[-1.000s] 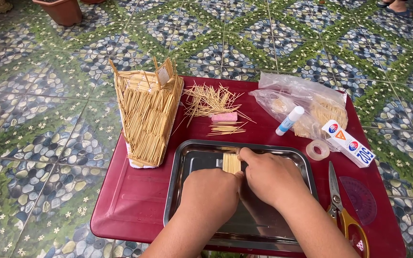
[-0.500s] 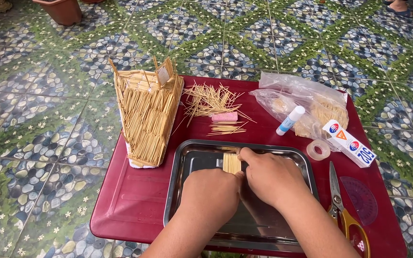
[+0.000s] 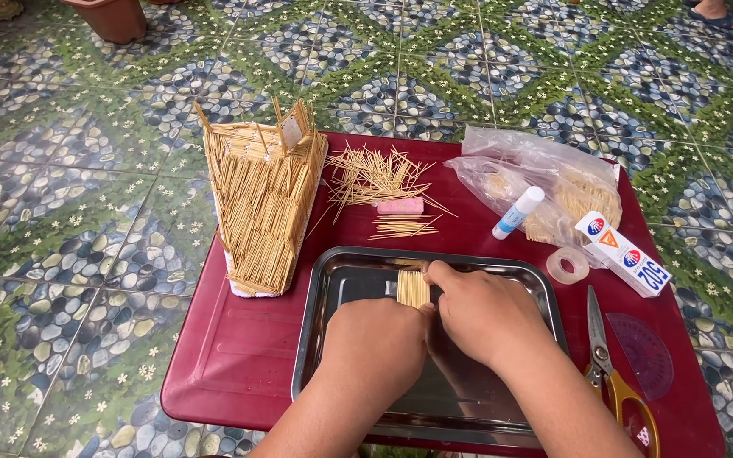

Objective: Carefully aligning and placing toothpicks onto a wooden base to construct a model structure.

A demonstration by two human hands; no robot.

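Both the left hand (image 3: 379,348) and right hand (image 3: 487,315) grip a flat panel of pale toothpicks (image 3: 412,288), laid side-by-side.

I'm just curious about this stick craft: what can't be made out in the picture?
- Head view: most of the row of sticks is hidden under the left hand and right hand.
- Scissors: handles cut off by the bottom edge.
- Plastic bag: contents blurred by the wrinkled film.
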